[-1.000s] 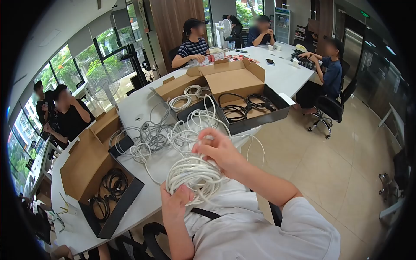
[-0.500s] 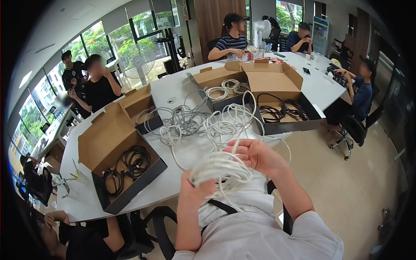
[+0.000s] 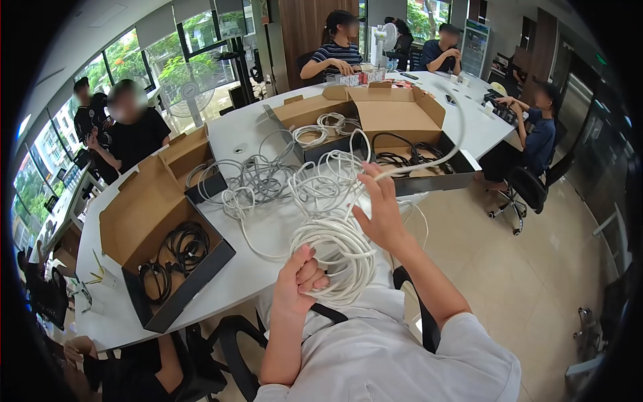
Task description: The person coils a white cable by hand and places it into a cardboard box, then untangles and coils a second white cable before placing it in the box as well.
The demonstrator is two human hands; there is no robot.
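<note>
A thick coil of white cable point(image 3: 358, 258) is gripped at its left side by my left hand point(image 3: 301, 281), thumb on top and fingers curled round the strands. My right hand point(image 3: 383, 204) is raised above the coil's upper right, its fingers apart. A loop of white cable point(image 3: 461, 124) arcs through the air beside its fingertips; whether they touch it is unclear. Beyond the coil lie loose white cables point(image 3: 321, 184) in a tangle, with grey cables point(image 3: 258, 177) to their left.
An open box point(image 3: 194, 288) on the left holds black cables. Another open box point(image 3: 435, 181) at the right also holds black cables, and a box behind point(image 3: 311, 151) holds white coils. A cup with pencils point(image 3: 106, 276) stands near the left edge. Several people are around the table point(image 3: 228, 268).
The coil has turned to show its round opening. My right hand has moved up and away from it, and a cable loop now swings out at the right. The view has shifted slightly.
</note>
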